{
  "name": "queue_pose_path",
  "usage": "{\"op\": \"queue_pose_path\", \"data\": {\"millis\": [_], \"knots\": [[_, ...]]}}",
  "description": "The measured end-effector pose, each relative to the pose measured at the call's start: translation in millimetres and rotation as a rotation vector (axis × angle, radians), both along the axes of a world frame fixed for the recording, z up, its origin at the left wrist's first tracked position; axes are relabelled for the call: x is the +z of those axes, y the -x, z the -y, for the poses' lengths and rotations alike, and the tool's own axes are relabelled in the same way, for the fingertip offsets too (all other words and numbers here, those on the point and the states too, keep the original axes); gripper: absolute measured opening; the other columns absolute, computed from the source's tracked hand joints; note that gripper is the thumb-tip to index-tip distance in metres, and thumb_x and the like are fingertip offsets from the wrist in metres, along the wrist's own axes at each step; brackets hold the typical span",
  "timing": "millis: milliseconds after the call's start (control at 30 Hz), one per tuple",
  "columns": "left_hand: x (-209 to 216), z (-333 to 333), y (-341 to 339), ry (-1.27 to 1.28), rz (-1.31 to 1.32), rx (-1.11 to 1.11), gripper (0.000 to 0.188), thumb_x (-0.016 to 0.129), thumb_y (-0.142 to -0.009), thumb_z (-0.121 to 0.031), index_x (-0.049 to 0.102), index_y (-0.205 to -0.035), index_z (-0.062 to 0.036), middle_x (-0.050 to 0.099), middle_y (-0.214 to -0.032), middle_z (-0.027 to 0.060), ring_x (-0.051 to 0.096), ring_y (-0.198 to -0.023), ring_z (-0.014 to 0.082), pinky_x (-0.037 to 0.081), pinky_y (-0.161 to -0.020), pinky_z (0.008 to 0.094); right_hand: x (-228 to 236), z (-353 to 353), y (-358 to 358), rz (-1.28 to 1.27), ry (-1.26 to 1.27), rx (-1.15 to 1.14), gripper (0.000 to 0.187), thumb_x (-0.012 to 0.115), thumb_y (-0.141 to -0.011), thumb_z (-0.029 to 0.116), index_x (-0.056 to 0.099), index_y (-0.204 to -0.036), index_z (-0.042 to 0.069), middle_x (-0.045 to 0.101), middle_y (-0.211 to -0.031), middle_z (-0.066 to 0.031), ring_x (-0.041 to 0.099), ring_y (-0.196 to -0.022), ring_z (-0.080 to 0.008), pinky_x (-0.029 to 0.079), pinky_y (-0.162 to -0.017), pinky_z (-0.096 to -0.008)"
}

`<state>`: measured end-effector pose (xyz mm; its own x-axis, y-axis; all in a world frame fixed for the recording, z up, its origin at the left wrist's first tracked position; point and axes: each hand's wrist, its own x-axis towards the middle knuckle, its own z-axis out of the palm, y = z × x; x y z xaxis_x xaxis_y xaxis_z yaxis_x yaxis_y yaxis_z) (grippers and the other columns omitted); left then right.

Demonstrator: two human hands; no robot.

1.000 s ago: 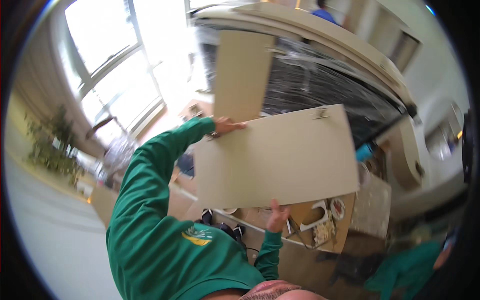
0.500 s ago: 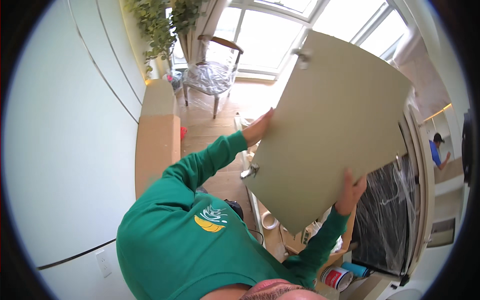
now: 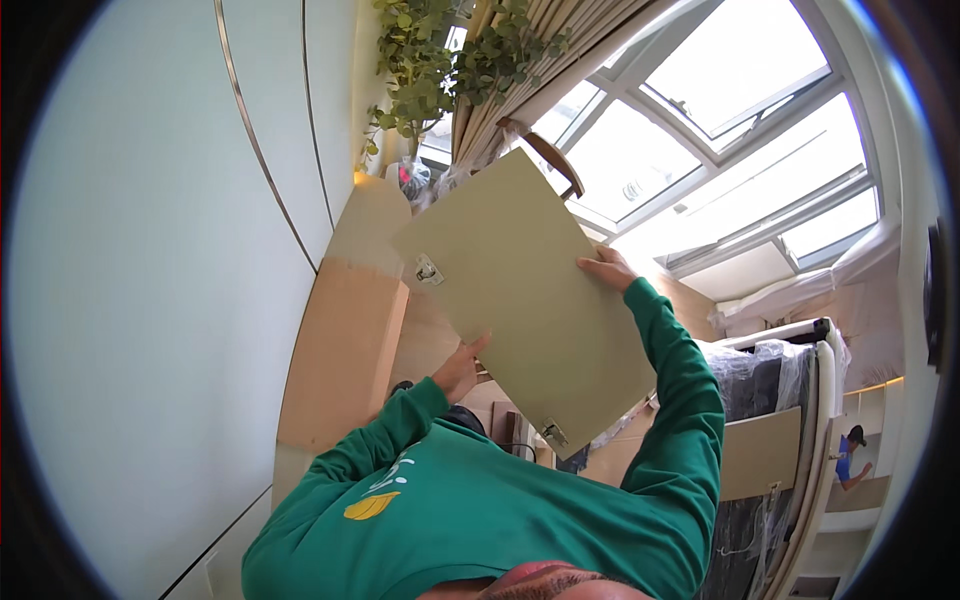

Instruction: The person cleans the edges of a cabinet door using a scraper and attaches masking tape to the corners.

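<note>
A flat olive-green cabinet door panel (image 3: 520,290), fitted with two metal hinges (image 3: 428,270) along its left edge, is held tilted at the centre of the frame. The left hand (image 3: 460,368) grips its lower left edge with fingers curled behind, and the right hand (image 3: 608,270) clasps its right edge. Green-sleeved forearms (image 3: 680,380) rise from the lower frame; a leafy plant (image 3: 440,50) hangs at upper centre.
</note>
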<state>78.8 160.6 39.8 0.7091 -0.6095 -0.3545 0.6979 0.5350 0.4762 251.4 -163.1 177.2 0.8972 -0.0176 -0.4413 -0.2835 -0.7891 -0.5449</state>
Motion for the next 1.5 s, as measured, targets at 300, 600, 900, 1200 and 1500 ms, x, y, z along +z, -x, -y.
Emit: {"op": "queue_pose_path", "data": {"millis": [300, 600, 900, 1200, 1500], "knots": [[-66, 17, -164, -0.07, -0.18, 0.086, 0.073, 0.07, -0.094, -0.047, 0.038, -0.15, -0.0142, 0.051, -0.144, 0.0089, 0.05, -0.133, 0.0266, 0.039, -0.113, 0.0478, -187, 23, -254, 0.101, -0.04, 0.148, 0.073, 0.081, -0.079, 0.054, 0.064, -0.127, 0.002, 0.071, -0.107, -0.0141, 0.066, -0.103, -0.025, 0.053, -0.09, -0.036], [-230, 98, -356, -0.261, -0.564, 0.253, 0.067, 0.077, -0.087, -0.041, 0.05, -0.142, -0.0136, 0.056, -0.141, 0.013, 0.051, -0.133, 0.0335, 0.037, -0.113, 0.0585, -409, 54, -444, -0.31, -0.2, 0.117, 0.083, 0.085, -0.07, 0.058, 0.065, -0.127, 0.001, 0.071, -0.115, -0.0181, 0.067, -0.107, -0.0311, 0.053, -0.091, -0.0406], [-398, 168, -471, -0.473, -0.847, 0.173, 0.088, 0.082, -0.08, -0.045, 0.04, -0.152, -0.0171, 0.044, -0.154, 0.0133, 0.044, -0.139, 0.0425, 0.032, -0.115, 0.0631, -569, 111, -509, -0.106, -0.082, 0.0, 0.071, 0.088, -0.071, 0.047, 0.066, -0.119, 0.0, 0.072, -0.107, -0.0174, 0.069, -0.1, -0.0284, 0.054, -0.085, -0.0382], [-440, 176, -545, -0.519, -0.964, -0.078, 0.112, 0.082, -0.077, -0.056, 0.018, -0.163, -0.0216, 0.014, -0.168, 0.0175, 0.02, -0.151, 0.0455, 0.031, -0.114, 0.0651, -626, 122, -544, -0.041, -0.173, -0.131, 0.065, 0.091, -0.067, 0.041, 0.068, -0.112, 0.001, 0.067, -0.104, -0.0181, 0.065, -0.097, -0.0325, 0.052, -0.087, -0.0414], [-404, 136, -551, -0.608, -0.514, -0.343, 0.104, 0.076, -0.079, -0.068, 0.032, -0.157, -0.0153, 0.024, -0.165, 0.0214, 0.02, -0.154, 0.0407, 0.025, -0.117, 0.0626, -566, 75, -522, 0.297, -0.177, -0.257, 0.029, 0.077, -0.085, 0.024, 0.07, -0.105, 0.004, 0.068, -0.099, -0.0127, 0.066, -0.09, -0.0275, 0.054, -0.083, -0.0395]]}}
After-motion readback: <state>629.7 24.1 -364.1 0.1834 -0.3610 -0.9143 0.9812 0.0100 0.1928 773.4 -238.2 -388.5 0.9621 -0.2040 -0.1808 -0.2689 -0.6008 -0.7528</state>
